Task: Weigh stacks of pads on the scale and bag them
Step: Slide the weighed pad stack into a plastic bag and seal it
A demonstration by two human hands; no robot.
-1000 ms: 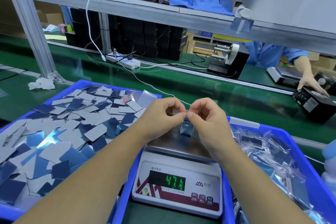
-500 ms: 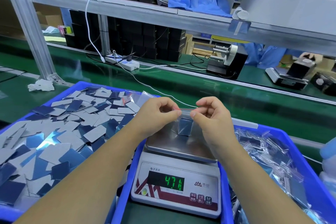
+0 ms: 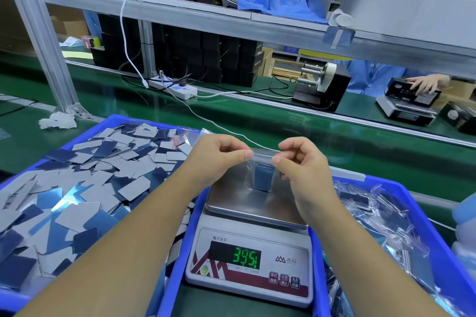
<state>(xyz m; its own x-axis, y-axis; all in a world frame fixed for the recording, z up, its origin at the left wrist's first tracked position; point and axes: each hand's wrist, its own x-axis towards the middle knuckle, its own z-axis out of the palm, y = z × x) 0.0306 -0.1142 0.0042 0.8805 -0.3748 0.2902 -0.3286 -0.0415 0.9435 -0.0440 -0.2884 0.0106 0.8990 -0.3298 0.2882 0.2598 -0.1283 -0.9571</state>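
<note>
**Bag held by both hands over scale**

Hands were seen at frame centre, both closed in a pinch on the top edge of a clear zip bag [image 3: 260, 162]. The left hand [image 3: 219, 156] was pinched on the bag's strip at its 9 o'clock end, thumb and forefinger together, other fingers curled. The right hand [image 3: 301, 162] was pinched at the 3 o'clock end, fingers curled likewise. A blue stack of pads [image 3: 263, 177] was held inside the bag, hanging below the strip, over the steel pan of the scale [image 3: 247, 260]; whether the bag bottom touched the pan could not be told. Green digits were shown on the scale display, blurred, roughly 39.5. Loose grey and blue pads [image 3: 85, 188] were piled in a blue bin [image 3: 108, 121] at 9 o'clock of the scale. Filled bags [image 3: 381, 226] were heaped in a second blue bin [image 3: 412, 203] at 3 o'clock. At 1 o'clock, across the green belt [image 3: 283, 134], another person's hand [image 3: 425, 83] was seen.
</note>
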